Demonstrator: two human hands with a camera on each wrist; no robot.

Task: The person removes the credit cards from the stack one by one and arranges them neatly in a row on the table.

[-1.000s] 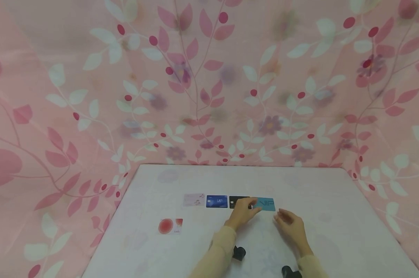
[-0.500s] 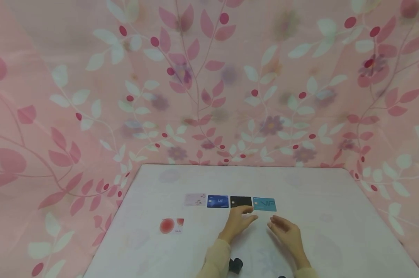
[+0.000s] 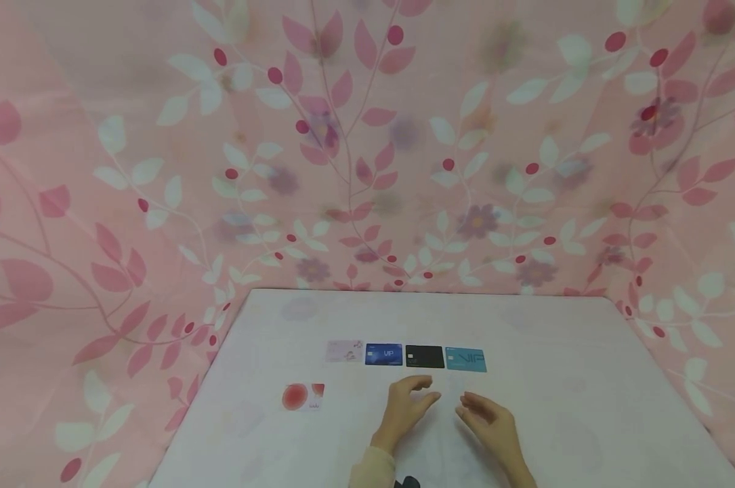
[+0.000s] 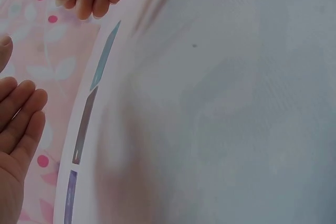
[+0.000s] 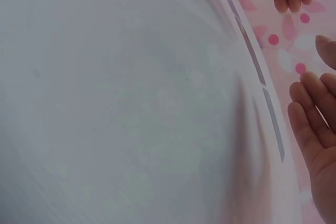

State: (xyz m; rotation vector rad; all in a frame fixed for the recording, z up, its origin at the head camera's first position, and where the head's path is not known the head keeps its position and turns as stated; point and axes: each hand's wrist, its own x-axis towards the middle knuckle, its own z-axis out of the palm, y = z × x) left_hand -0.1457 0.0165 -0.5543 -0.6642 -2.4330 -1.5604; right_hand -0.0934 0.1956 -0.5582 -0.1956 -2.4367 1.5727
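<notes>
Side by side in a row lie a pale pink card, a dark blue VIP card, a black card and a light blue VIP card. Apart from them, nearer and to the left, is a white card with a red circle. My left hand is just in front of the black card, fingers loosely bent, holding nothing. Facing it, my right hand is in front of the light blue card, also holding nothing. Both wrist views show relaxed fingers, on the left hand and the right hand.
The cards lie on a white table whose far edge meets a pink curtain with leaves and flowers. The curtain also runs along the left and right sides. A small black object shows beside the left sleeve at the bottom.
My left hand has drawn back from the black and light blue cards toward me, uncovering the black card. The right hand has also come back toward me and slightly left.
</notes>
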